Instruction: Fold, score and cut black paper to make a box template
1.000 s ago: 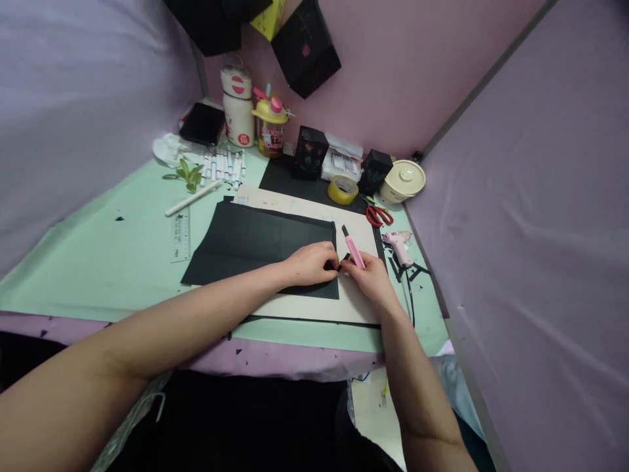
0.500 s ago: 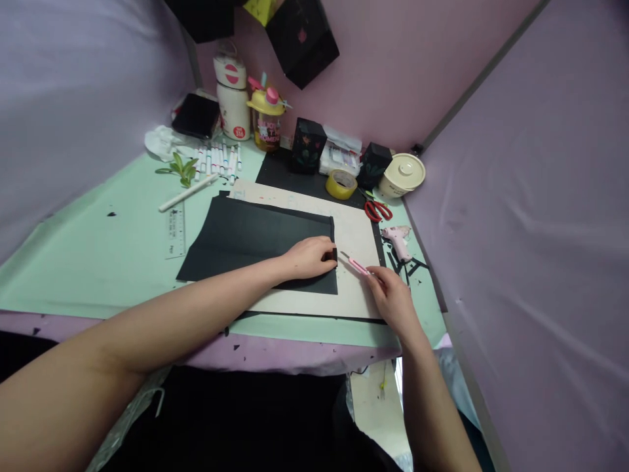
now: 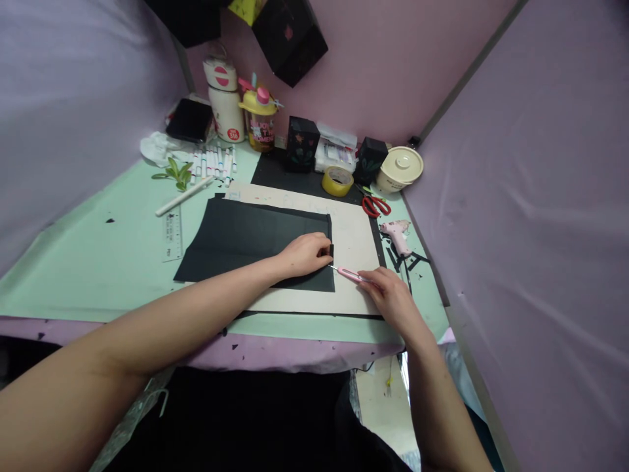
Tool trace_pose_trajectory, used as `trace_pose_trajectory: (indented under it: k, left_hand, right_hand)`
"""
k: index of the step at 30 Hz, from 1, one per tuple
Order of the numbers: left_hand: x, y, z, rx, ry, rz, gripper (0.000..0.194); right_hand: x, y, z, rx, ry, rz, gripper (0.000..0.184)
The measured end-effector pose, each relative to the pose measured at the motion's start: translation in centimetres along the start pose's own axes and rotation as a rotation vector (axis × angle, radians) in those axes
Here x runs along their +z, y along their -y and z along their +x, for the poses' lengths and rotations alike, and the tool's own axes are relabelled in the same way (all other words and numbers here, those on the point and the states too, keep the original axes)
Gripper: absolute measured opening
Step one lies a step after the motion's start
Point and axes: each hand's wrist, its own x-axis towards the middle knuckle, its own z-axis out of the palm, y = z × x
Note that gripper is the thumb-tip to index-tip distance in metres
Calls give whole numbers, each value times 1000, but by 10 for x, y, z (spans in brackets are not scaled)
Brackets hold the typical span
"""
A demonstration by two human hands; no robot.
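Note:
A folded-looking sheet of black paper (image 3: 255,229) lies on a pale board (image 3: 356,249). My left hand (image 3: 305,254) rests on the paper near its right edge, fingers curled. Between thumb and fingers it pinches a small black strip (image 3: 331,250) standing at that edge. My right hand (image 3: 393,295) is closed around a pink craft knife (image 3: 350,275). The knife's thin blade points left and meets the paper's right edge just below my left thumb. Whether the blade is in the paper is too small to tell.
Right of the board are red-handled scissors (image 3: 376,206), a pink glue gun (image 3: 397,236) and black scraps (image 3: 417,260). Yellow tape (image 3: 337,181), black boxes (image 3: 303,144) and a lidded bowl (image 3: 401,169) stand behind. At left are a ruler (image 3: 171,236), markers (image 3: 213,162) and bottles (image 3: 226,108).
My right hand has brought the craft knife left and slightly down, so its blade moved from beside the strip to the paper's edge. My left hand keeps its pinch.

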Motion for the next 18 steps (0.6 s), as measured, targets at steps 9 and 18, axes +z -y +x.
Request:
trace_pose_trajectory:
  k: [9,18]
  left_hand:
    - [1,3,2,-37,-29,-40,12]
    - [3,3,1,-28,-45,-68,11]
  right_hand:
    - [-16,4,-1,165,21,366,29]
    - [11,46,71,148,-47,527,25]
